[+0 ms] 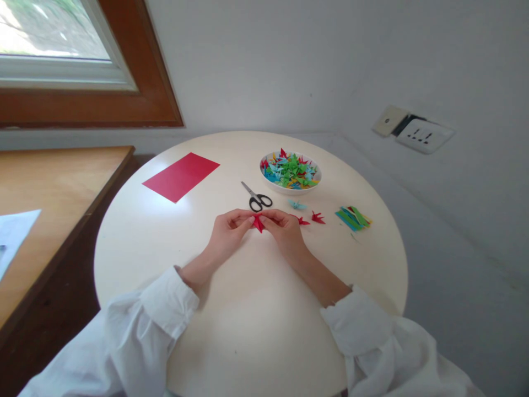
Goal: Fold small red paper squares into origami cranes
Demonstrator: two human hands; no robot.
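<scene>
Between my two hands is a small piece of folded red paper (258, 223), its pointed end facing me. My left hand (232, 227) pinches it from the left, thumb on top. From the other side my right hand (282, 225) pinches it the same way, and the fingers cover much of the paper. Just beyond them lie scissors (261, 200) with black handles, blades pointing away to the left. Beside my right hand are red paper cranes (318, 218), one partly behind the hand, and a light blue paper crane (297, 204).
A white bowl (289, 190) heaped with colourful paper cranes stands at the back of the round white table (248, 320). A red paper sheet (182, 176) lies back left, coloured paper strips (353, 218) to the right. A wooden desk (61, 187) adjoins at left; walls border the table.
</scene>
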